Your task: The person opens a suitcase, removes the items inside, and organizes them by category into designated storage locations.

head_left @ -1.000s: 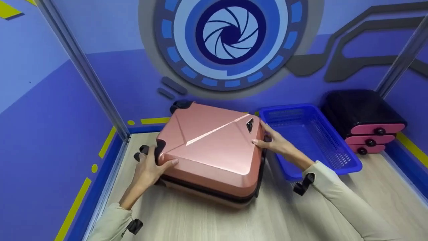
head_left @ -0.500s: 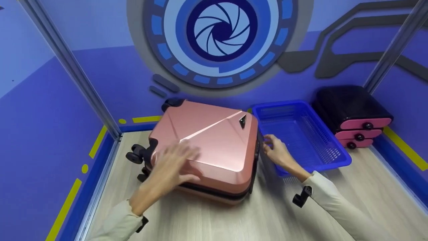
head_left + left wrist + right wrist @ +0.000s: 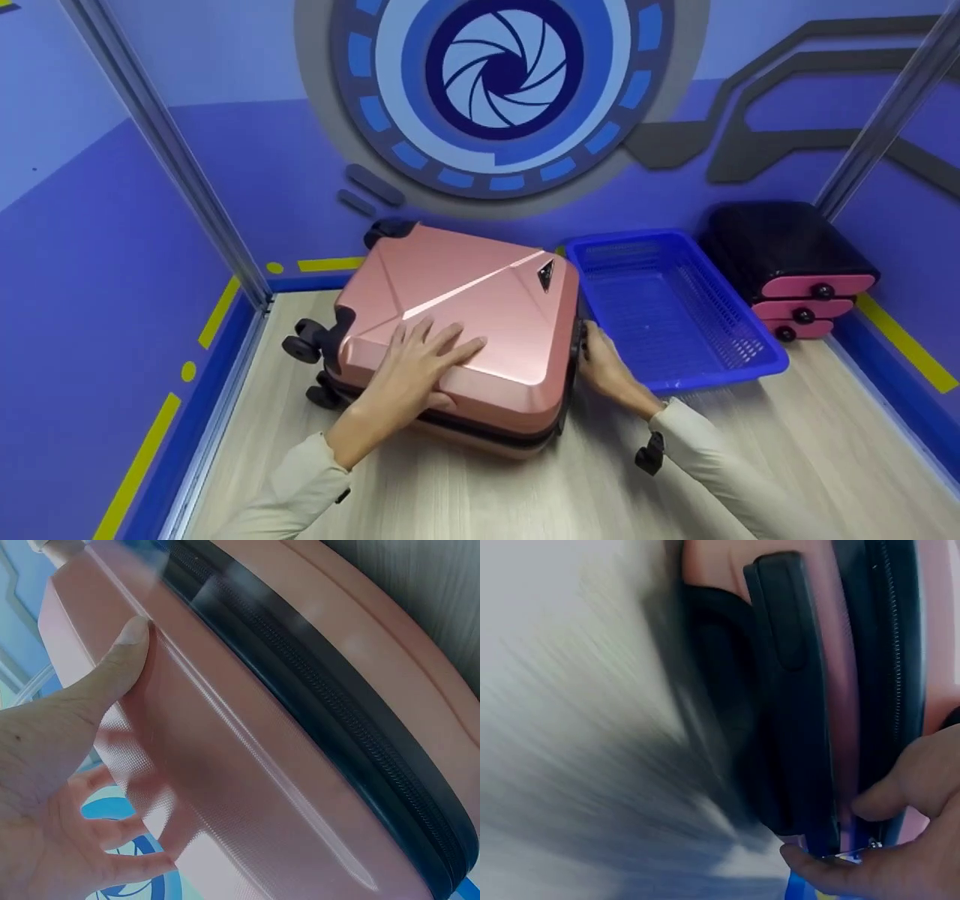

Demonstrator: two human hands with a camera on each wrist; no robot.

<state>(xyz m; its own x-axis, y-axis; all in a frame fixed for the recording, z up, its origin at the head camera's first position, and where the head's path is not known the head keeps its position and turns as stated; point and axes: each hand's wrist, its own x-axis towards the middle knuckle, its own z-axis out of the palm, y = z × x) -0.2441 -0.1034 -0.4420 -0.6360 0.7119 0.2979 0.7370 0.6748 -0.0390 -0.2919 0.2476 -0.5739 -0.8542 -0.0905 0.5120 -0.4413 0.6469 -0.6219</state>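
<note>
A pink hard-shell suitcase (image 3: 487,322) lies flat on the wooden surface, its wheels (image 3: 304,345) pointing left. My left hand (image 3: 424,364) rests on its near top edge with fingers spread; in the left wrist view the thumb presses the side wall above the black zipper band (image 3: 330,690). My right hand (image 3: 606,366) is at the suitcase's right end, its fingertips partly hidden behind the side. In the right wrist view, thumb and forefinger stand apart around the zipper seam, beside the black carry handle (image 3: 791,705) and a small metal part (image 3: 874,844).
A blue plastic basket (image 3: 761,369) stands right of the suitcase, close to my right hand. Beyond it is a small black drawer box (image 3: 795,236) with pink fronts and round knobs. Blue patterned walls (image 3: 247,172) enclose the back and both sides.
My left hand has moved from the wheel-end corner onto the suitcase's near top edge. My right hand has left the top corner and dropped to the right end. The suitcase lies much as before.
</note>
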